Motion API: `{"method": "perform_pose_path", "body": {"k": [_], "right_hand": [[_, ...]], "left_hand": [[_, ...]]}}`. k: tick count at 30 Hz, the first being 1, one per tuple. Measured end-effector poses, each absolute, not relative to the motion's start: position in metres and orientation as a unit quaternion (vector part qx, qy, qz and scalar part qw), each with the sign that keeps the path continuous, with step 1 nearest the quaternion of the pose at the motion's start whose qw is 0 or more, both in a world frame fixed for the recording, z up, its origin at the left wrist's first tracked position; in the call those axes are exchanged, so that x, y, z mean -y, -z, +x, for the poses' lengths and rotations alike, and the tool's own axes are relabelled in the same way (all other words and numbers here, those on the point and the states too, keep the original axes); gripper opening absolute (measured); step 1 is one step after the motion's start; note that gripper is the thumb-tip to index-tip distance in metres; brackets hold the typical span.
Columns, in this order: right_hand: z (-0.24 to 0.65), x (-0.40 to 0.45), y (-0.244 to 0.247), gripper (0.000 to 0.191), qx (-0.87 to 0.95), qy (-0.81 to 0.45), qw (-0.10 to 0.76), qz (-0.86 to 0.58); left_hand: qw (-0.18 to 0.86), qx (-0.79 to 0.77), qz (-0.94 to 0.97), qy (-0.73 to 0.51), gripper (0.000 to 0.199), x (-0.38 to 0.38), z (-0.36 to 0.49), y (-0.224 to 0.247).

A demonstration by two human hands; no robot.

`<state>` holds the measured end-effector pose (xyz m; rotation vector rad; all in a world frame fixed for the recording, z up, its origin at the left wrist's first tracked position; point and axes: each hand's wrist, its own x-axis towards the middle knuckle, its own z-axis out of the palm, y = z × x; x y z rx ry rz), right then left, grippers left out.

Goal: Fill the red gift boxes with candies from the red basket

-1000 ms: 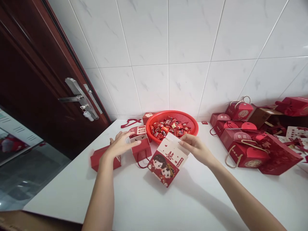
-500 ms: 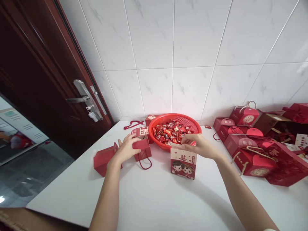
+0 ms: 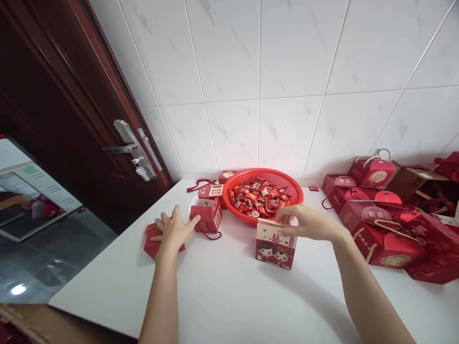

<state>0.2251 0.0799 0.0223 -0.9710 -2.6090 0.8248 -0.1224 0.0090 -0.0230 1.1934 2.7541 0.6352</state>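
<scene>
While pinching red-and-cream square cardboard box in right hand | holding left hand spread over red oblong carton

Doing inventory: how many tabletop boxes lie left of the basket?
4: red box under the left hand, corded box by its thumb, third box behind that, fourth box near the wall; others may hide.

One cam, head-worn; looks fwd & down from above the near side of the worktop; close range, L hand & R hand mid-frame, forearms in from bottom edge; tiled wall behind, door upper L.
</scene>
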Motion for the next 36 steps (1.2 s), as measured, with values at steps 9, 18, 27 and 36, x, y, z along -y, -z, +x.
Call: {"method": "perform_pose_path", "body": {"k": [9, 18, 27, 36], "right_hand": [[0.22, -0.075, -0.018, 0.019, 0.896, -0.248, 0.134, -0.343], [0.213, -0.08, -0.009, 0.029, 0.89, -0.287, 0.154, -0.318], [0.224, -0.095, 0.0, 0.047, 0.851, -0.459, 0.127, -0.222], [0.224, -0.101, 0.01, 0.056, 0.84, -0.494, 0.027, -0.224]], "left_hand": [[0.046, -0.857, 0.428, -0.284, 0.068, -0.072, -0.108, 0.028], [0.079, -0.501, 0.703, -0.499, 0.02, -0.037, -0.053, 0.002], [0.374, -0.449, 0.703, -0.406, 0.027, -0.033, -0.001, 0.03], [0.533, -0.447, 0.62, -0.363, 0.035, -0.036, -0.008, 0.043]]}}
